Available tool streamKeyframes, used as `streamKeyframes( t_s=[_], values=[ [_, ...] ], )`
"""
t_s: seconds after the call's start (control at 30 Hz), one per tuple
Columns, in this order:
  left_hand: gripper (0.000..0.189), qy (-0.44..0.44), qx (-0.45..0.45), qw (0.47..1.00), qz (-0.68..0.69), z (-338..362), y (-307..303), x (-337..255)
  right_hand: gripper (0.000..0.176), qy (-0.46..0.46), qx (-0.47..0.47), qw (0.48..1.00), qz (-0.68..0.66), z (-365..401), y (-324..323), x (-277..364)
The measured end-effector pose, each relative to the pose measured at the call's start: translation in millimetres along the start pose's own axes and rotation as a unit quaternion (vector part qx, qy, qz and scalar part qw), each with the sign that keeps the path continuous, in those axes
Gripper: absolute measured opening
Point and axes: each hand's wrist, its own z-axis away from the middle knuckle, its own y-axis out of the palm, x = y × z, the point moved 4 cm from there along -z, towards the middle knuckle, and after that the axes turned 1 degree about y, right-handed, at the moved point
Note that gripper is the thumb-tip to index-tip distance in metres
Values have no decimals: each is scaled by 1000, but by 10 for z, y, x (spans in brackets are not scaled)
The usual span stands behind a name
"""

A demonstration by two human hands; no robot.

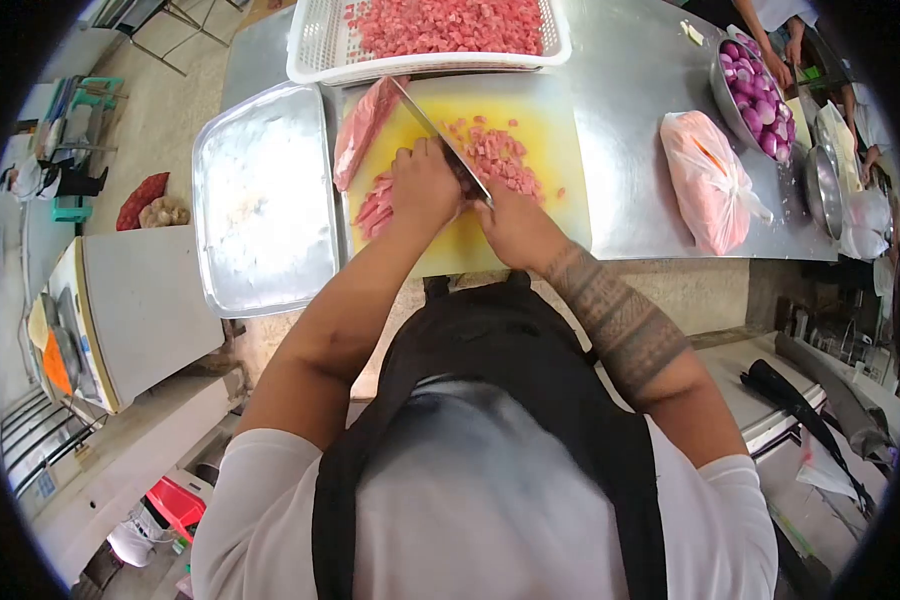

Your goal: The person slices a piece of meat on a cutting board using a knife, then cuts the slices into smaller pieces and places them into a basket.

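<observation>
My right hand [518, 228] is closed round the handle of a knife [448, 148], whose blade points away to the upper left over the yellow cutting board [560, 140]. Against the blade's left side, my left hand [425, 185] rests with curled fingers on raw meat; the fingertips are hidden. Strips of cut meat [375, 208] stick out to the left from under that hand. A long uncut piece of meat [365, 130] lies along the board's left edge. Small diced meat [500, 158] is spread on the board to the right of the knife.
Beyond the board, a white plastic basket [305, 60] holds much diced meat. A metal tray [205, 200] lies on the left. On the right are a bagged orange-pink item [708, 185] and a bowl of purple onions [760, 100]. Another person's hands [782, 55] show at upper right.
</observation>
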Motion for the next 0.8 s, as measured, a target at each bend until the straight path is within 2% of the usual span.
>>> streamKeyframes(
  t_s=[0.07,0.17,0.27,0.37,0.47,0.57,0.67,0.8],
  values=[
    [68,-21,16,1000,-6,-52,-4,3,36,-7,-20,1000,7,-168,16,21],
    [64,-9,-28,999,37,-17,-115,-15,36,-43,-56,998,0,1,-84,-67],
    [57,11,-53,999,-3,45,-136,24,37,38,-9,999,-10,408,-253,-158],
    [45,14,-79,996,49,144,-176,21,36,58,-1,998,21,639,-288,-111],
    [40,-6,-43,999,9,123,-241,-45,34,45,2,999,23,883,-437,143],
    [42,-6,-64,998,4,116,-136,8,33,66,62,996,23,1015,-549,281],
    [44,-8,-58,998,-22,88,-23,54,34,-4,22,1000,18,633,-328,105],
    [41,-2,-50,999,-21,106,-142,19,36,-4,3,1000,27,-52,43,59]
  ],
)
